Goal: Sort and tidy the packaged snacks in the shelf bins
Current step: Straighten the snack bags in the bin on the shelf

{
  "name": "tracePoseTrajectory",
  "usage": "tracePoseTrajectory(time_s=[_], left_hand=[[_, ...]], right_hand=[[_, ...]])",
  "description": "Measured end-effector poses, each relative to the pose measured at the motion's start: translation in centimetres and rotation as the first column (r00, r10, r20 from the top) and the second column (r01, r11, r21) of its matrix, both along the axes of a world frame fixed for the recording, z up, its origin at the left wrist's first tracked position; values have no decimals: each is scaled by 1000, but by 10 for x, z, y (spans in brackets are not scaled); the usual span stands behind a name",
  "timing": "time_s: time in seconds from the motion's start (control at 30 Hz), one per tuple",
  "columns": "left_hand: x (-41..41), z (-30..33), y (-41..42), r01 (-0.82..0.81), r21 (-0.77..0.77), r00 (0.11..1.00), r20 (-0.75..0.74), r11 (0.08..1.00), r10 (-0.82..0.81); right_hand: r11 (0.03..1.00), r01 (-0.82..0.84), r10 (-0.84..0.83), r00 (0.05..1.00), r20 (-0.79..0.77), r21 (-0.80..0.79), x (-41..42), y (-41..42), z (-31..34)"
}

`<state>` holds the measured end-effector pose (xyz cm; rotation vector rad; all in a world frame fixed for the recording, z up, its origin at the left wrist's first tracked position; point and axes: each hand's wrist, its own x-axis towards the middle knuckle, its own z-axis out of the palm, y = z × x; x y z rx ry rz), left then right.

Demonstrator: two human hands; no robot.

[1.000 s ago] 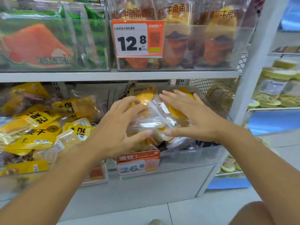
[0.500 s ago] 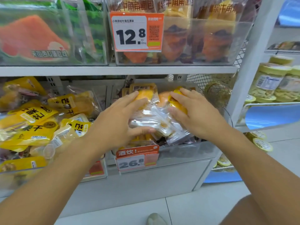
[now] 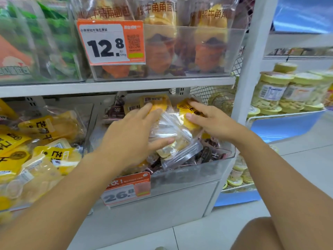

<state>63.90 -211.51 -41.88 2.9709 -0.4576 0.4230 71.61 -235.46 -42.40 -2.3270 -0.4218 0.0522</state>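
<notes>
Gathering clear mango-snack packets (image 3: 173, 130) toward the bin's (image 3: 207, 170) back edge, left hand (image 3: 133, 139) pinches them, right hand (image 3: 209, 120) presses flat-fingered, steadying the stack.

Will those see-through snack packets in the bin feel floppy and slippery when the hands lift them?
Probably floppy: the clear snack packets look like thin, crinkled film, sagging between the left hand and right hand. Likely a bit slippery, since the plastic shines. They seem light, as the fingers rest on the pile without squashing it.
</notes>
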Motion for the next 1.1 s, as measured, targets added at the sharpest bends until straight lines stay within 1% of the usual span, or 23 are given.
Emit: tracePoseTrajectory(time_s=[0.03, 0.07, 0.1, 0.13, 0.17, 0.2, 0.23, 0.27, 0.3, 0.33, 0.4, 0.5, 0.53, 0.6, 0.67, 0.7, 0.73, 0.77, 0.8, 0.9, 0.97, 1.03, 1.1], left_hand=[[3, 0, -4, 4, 22, 1000, 21, 1000, -4], [7, -1, -7, 6, 46, 999, 46, 999, -8], [10, -1, -11, 11, 60, 998, 53, 998, -14], [13, -1, -14, 24, 39, 999, 35, 999, -25], [17, -2, -16, 43, -17, 999, -3, 999, -43], [22, -3, -19, 59, -78, 997, -43, 995, -63], [28, -3, -22, 74, -113, 994, -72, 991, -83], [33, -3, -26, 87, -119, 992, -85, 989, -97], [40, -4, -28, 102, -119, 990, -87, 988, -113], [46, -4, -30, 115, -129, 988, -91, 985, -127], [57, -5, -33, 131, -180, 982, -113, 975, -152], [67, -2, -33, 137, -253, 970, -164, 958, -182], [68, -1, -32, 141, -273, 965, -178, 952, -194], [68, -1, -27, 127, -286, 965, -187, 950, -185], [63, -1, -23, 91, -227, 978, -164, 970, -130], [59, -2, -22, 70, -176, 986, -139, 982, -95], [54, -2, -22, 41, -133, 992, -111, 990, -56], [49, -3, -22, 16, -122, 996, -88, 992, -27], [46, -3, -22, -8, -136, 997, -77, 991, -3], [42, -1, -20, -83, -137, 997, -1, 987, 83], [36, 2, -15, -128, -114, 991, 35, 985, 132], [26, 3, -10, -100, -129, 994, 28, 987, 104], [17, 2, -7, -35, -138, 999, -3, 990, 35]], right_hand=[[1000, 0, 0, 1000, -2, -8, 4, -2, -2], [998, 7, -6, 1000, 26, -67, 7, -3, -4], [988, 32, -17, 994, 104, -153, 7, -3, -4], [973, 88, -40, 975, 218, -215, 5, -2, -2], [964, 154, -77, 942, 328, -217, 4, -1, 0], [968, 191, -116, 916, 385, -161, 1, -2, 2], [978, 192, -150, 917, 369, -78, -2, -2, 3], [986, 167, -160, 941, 299, 4, -6, -1, 4], [990, 138, -141, 968, 210, 27, -10, 1, 5], [995, 97, -95, 985, 141, -9, -13, 4, 6], [994, 47, -41, 997, 70, -96, -13, 9, 5], [997, 46, -44, 998, 36, -57, -4, 5, 4], [997, 48, -45, 997, 58, -57, -1, 1, 3], [984, 72, -45, 986, 162, -163, -2, -6, -2], [961, 140, -61, 949, 310, -240, -8, -10, -3], [960, 180, -88, 921, 381, -214, -14, -8, 0], [969, 203, -126, 898, 422, -142, -21, -4, 3], [976, 204, -155, 896, 417, -76, -28, 0, 7], [980, 186, -145, 905, 399, -67, -35, 6, 11], [951, 134, -17, 922, 388, -278, -41, 16, 10], [970, 102, -9, 922, 388, -221, -31, 5, 7], [984, 67, -10, 946, 323, -166, -23, -13, 4], [976, 75, -10, 955, 296, -207, -21, -28, 0]])
